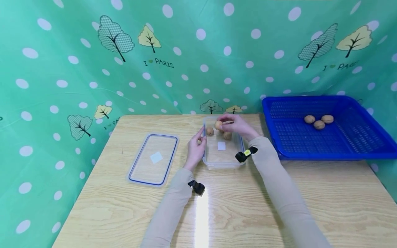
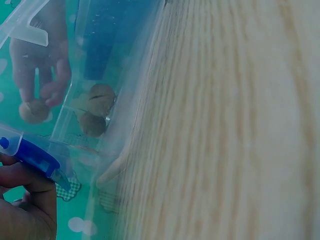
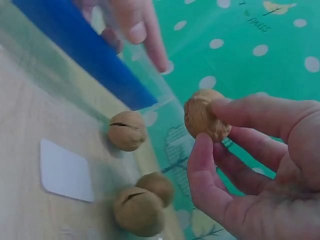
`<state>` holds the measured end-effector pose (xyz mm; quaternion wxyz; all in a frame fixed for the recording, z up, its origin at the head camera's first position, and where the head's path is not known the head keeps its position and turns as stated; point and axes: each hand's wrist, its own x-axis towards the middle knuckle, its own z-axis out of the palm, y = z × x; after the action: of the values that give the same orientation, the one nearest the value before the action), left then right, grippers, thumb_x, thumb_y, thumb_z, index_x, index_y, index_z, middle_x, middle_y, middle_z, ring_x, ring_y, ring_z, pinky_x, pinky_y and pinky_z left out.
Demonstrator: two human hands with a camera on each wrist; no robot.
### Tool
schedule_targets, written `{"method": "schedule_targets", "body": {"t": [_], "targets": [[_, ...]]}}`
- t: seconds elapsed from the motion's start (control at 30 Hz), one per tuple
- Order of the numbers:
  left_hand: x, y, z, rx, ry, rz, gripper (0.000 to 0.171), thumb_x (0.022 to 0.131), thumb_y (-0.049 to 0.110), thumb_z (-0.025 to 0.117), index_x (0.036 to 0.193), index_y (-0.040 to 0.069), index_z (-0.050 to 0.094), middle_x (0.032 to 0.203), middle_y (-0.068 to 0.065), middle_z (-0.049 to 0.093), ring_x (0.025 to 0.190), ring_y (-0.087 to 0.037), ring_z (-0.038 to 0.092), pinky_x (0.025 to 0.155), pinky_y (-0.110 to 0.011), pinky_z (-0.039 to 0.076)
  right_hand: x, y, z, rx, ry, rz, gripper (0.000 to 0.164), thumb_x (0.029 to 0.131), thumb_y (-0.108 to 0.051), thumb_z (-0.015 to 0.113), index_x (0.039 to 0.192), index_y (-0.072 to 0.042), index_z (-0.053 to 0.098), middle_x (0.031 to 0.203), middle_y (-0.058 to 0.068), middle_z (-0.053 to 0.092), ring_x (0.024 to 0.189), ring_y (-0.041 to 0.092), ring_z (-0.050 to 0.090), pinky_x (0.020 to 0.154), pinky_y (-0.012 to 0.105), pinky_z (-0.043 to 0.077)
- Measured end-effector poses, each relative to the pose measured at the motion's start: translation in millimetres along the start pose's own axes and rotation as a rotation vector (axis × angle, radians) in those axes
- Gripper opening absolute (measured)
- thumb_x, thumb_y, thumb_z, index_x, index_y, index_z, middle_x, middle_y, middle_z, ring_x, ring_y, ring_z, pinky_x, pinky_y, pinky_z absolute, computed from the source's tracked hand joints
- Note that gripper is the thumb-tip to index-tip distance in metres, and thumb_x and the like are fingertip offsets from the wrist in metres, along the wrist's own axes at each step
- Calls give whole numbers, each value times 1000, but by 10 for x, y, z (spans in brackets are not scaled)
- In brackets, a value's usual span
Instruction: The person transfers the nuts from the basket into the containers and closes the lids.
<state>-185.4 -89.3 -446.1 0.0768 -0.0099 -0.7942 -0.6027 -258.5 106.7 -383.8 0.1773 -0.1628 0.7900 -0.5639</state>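
Note:
My right hand point(image 1: 238, 125) pinches a walnut point(image 3: 204, 116) between thumb and fingers, above the far end of a clear plastic container point(image 1: 221, 165). Inside the container, one cracked walnut point(image 3: 127, 131) lies by the left wall. Two more, a nearer walnut point(image 3: 139, 212) and a walnut behind it point(image 3: 156, 188), sit together toward the right. My left hand point(image 1: 196, 150) grips the container's left side at a blue-edged latch point(image 2: 37, 157); its fingers are partly cut off in the left wrist view. A white square label point(image 1: 221, 146) shows on the container's bottom.
A clear lid point(image 1: 156, 175) with a blue seal lies flat on the wooden table point(image 1: 102, 206), left of the container. At the right stands a blue plastic basket point(image 1: 288, 151) with three walnuts point(image 1: 319, 124) in it. A green dotted cloth point(image 1: 186, 31) hangs behind the table.

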Motion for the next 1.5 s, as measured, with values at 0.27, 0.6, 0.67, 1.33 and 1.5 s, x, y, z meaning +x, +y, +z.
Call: {"method": "schedule_targets", "body": {"t": [0.27, 0.6, 0.67, 1.33, 1.5], "targets": [[7, -11, 13, -8, -1, 14, 47, 97, 5, 53, 144, 11, 47, 87, -5, 54, 45, -3, 34, 42, -17, 34, 81, 93, 62, 62, 68, 68, 49, 87, 2, 61, 135, 4, 51, 135, 23, 45, 118, 36, 48, 99, 45, 42], [5, -3, 19, -4, 8, 28, 47, 97, 5, 54, 143, 11, 48, 85, -5, 54, 44, -3, 33, 41, -17, 34, -2, 7, 22, 52, 88, 68, 44, 89, 0, 58, 132, 6, 52, 138, 24, 45, 124, 36, 43, 103, 47, 36], [-1, 2, 17, -10, 7, 24, 47, 97, 5, 53, 143, 11, 48, 84, -5, 54, 44, -3, 33, 42, -17, 34, -14, 20, 11, 53, 95, 67, 43, 89, -2, 59, 131, 3, 54, 138, 22, 46, 122, 34, 45, 102, 45, 37], [2, 11, 24, 11, 15, 15, 46, 97, 6, 54, 143, 10, 48, 86, -5, 54, 44, -1, 32, 40, -16, 32, -347, -237, -210, 5, 32, 2, 39, 94, -5, 57, 131, 3, 53, 135, 20, 48, 122, 36, 47, 103, 48, 36], [-2, 13, 20, 7, 15, 17, 46, 97, 6, 54, 143, 10, 48, 86, -5, 54, 44, -2, 32, 40, -17, 32, -439, -277, -294, -11, 32, 11, 39, 94, -7, 58, 131, 4, 52, 132, 18, 50, 120, 34, 49, 103, 46, 37]]}}
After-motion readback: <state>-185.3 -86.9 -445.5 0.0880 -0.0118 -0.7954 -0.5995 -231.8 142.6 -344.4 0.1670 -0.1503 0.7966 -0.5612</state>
